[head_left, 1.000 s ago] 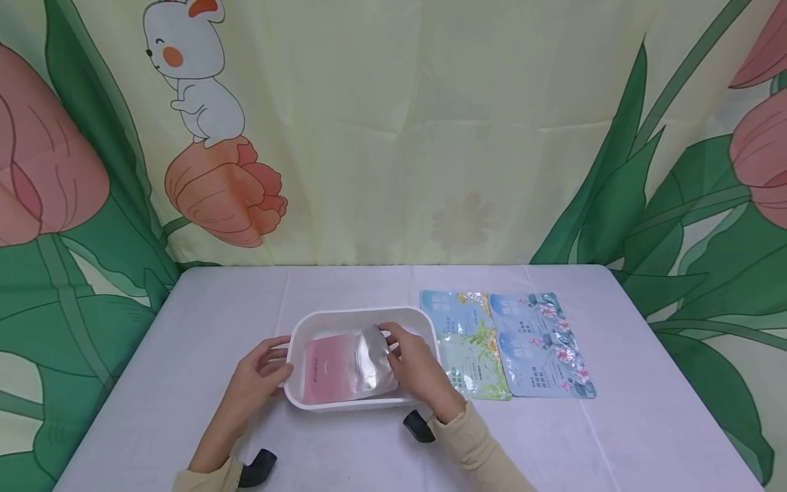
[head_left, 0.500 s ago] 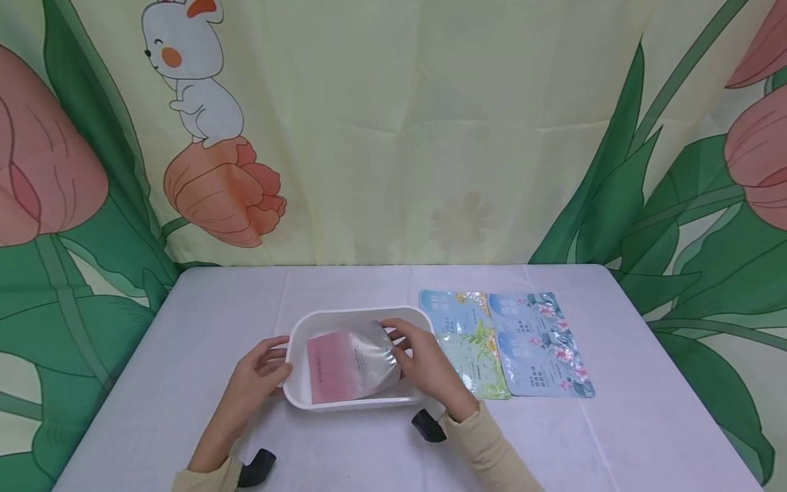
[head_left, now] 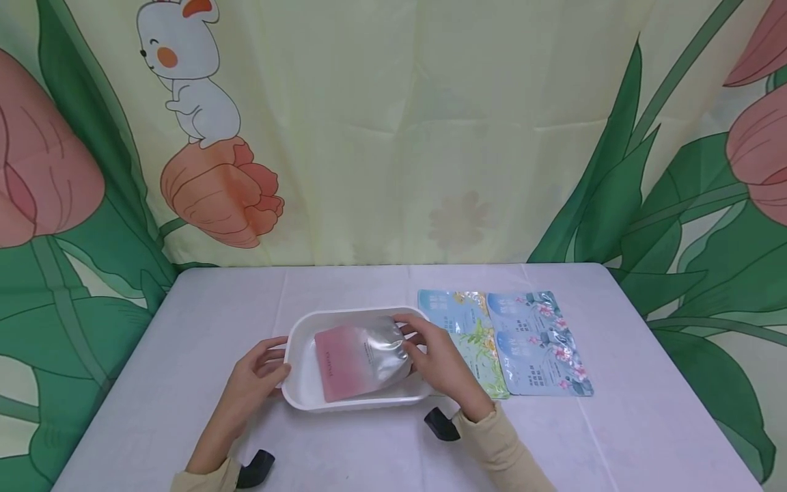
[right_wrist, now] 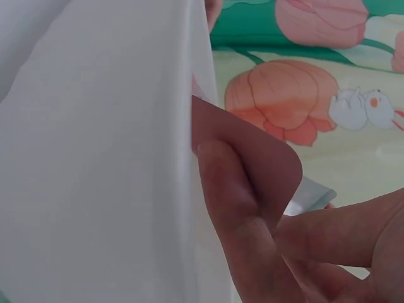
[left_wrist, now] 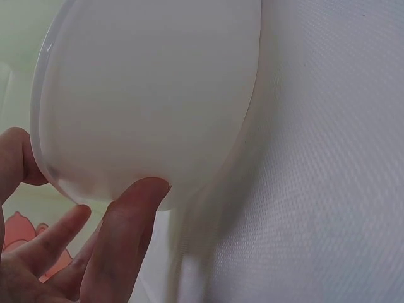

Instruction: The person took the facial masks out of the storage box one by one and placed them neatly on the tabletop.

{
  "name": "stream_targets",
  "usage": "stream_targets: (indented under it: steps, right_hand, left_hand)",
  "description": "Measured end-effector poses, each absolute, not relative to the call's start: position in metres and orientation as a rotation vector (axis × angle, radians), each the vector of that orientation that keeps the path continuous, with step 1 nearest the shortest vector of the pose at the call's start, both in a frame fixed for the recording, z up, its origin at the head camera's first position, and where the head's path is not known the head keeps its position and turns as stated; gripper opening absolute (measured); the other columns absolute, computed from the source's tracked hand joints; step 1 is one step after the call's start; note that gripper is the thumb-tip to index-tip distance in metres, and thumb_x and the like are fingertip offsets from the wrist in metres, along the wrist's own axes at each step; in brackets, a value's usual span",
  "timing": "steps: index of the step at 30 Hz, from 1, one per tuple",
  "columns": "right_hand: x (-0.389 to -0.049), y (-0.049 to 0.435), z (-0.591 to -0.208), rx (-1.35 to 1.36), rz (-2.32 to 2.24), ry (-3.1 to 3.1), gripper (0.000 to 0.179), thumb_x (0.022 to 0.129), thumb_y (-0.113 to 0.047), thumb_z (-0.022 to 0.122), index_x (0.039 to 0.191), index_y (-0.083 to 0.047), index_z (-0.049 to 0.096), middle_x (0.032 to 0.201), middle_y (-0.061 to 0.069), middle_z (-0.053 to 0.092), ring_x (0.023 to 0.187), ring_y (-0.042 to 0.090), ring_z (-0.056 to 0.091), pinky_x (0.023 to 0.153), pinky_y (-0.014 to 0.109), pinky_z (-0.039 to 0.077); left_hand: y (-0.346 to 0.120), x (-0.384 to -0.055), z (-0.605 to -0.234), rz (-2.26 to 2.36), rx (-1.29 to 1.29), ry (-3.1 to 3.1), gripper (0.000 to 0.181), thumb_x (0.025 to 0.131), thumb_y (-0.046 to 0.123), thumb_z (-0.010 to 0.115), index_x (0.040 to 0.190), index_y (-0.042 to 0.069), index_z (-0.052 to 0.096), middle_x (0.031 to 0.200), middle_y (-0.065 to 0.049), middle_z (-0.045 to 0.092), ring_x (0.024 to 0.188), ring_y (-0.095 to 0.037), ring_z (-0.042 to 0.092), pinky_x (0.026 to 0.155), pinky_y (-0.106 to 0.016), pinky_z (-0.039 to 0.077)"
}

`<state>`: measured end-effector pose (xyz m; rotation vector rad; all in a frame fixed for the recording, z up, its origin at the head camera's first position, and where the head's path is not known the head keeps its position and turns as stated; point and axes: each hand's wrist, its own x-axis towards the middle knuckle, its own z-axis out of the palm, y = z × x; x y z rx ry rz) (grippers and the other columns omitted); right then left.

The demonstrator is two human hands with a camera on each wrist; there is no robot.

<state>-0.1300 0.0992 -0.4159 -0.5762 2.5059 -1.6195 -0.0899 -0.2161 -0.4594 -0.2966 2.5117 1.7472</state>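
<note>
My left hand (head_left: 252,372) holds the left end of a white plastic tray (head_left: 350,407). In the left wrist view, the thumb (left_wrist: 129,221) presses the tray's outer wall (left_wrist: 151,95), with other fingers beside its rim. Over the tray's inside lies a pink and silver face mask packet (head_left: 347,362), tilted, its right end raised. My right hand (head_left: 439,359) pinches that silver end near the tray's right rim. The right wrist view shows the packet's bent edge (right_wrist: 259,151) between thumb and fingers. Whether more packets lie under it is hidden.
Right of the tray, several blue and green face mask packets (head_left: 541,355) lie flat in a block on the white-covered table (head_left: 221,301). The right forearm partly covers the green one (head_left: 482,362). Behind the table hangs a printed curtain (head_left: 381,171).
My right hand has moved a little right and up, drawing the packet with it. The packet has turned slightly and its silver end bends more. My left hand has stayed at the tray.
</note>
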Motion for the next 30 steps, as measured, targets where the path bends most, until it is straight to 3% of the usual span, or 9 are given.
stream_targets:
  steps: [12, 19, 30]
  right_hand:
    - [-0.129, 0.121, -0.411, -0.561, -1.631, 2.512, 0.047, 0.092, 0.010, 0.057, 0.136, -0.008, 0.055, 0.115, 0.020, 0.064, 0.103, 0.037, 0.067, 0.057, 0.034, 0.060]
    - [-0.128, 0.132, -0.407, -0.476, -1.627, 2.529, 0.048, 0.093, 0.007, 0.059, 0.138, -0.012, 0.055, 0.117, 0.017, 0.065, 0.105, 0.035, 0.067, 0.059, 0.027, 0.058]
    - [-0.128, 0.152, -0.406, -0.388, -1.604, 2.562, 0.052, 0.092, 0.006, 0.061, 0.139, -0.015, 0.054, 0.116, 0.017, 0.065, 0.106, 0.035, 0.067, 0.061, 0.029, 0.059]
  left_hand:
    - [-0.214, -0.090, -0.458, 1.740, -0.316, 2.510, 0.052, 0.093, 0.020, 0.067, 0.141, 0.016, 0.049, 0.134, -0.018, 0.058, 0.117, -0.033, 0.063, 0.070, -0.032, 0.061]
    - [-0.215, -0.090, -0.459, 1.751, -0.317, 2.505, 0.052, 0.093, 0.020, 0.067, 0.141, 0.016, 0.049, 0.133, -0.018, 0.059, 0.115, -0.031, 0.063, 0.070, -0.031, 0.060]
    - [-0.216, -0.088, -0.459, 1.738, -0.318, 2.509, 0.053, 0.093, 0.021, 0.066, 0.142, 0.017, 0.048, 0.134, -0.017, 0.058, 0.116, -0.030, 0.063, 0.071, -0.031, 0.060]
